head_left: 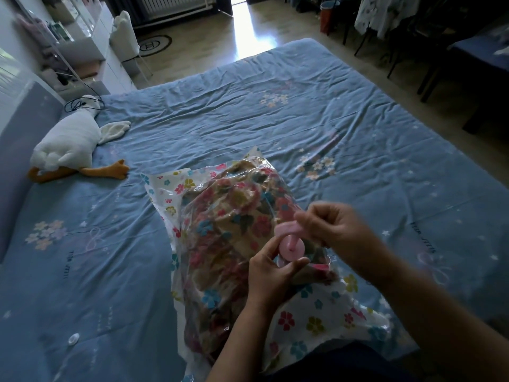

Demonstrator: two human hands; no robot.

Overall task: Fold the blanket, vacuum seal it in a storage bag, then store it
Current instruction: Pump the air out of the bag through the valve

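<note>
Head view: the storage bag (311, 312), clear plastic printed with small flowers, lies on the blue bed sheet (248, 111) at about 6 o'clock in the frame, its far corner pointing toward 12 o'clock. Inside it sits the folded floral blanket (234, 216), brown with pink and teal blooms, filling the left and middle of the bag; the bag's near right part looks flat and shows only its own print.

On top of the bag, right of centre, stands the round pink valve (292, 248). The left hand (271, 277) comes in from 6 o'clock and pinches the valve's base between thumb and fingers. The right hand (330, 224) comes in from 4 o'clock, fingers curled, pinching the pink valve cap (285, 227), which sits tilted just above the valve; whether cap and valve touch I cannot tell.

At 9 o'clock a white plush goose (68, 144) with orange feet lies on the sheet, well apart from the bag. A small clear round piece (73, 339) rests on the sheet at 7 o'clock.
</note>
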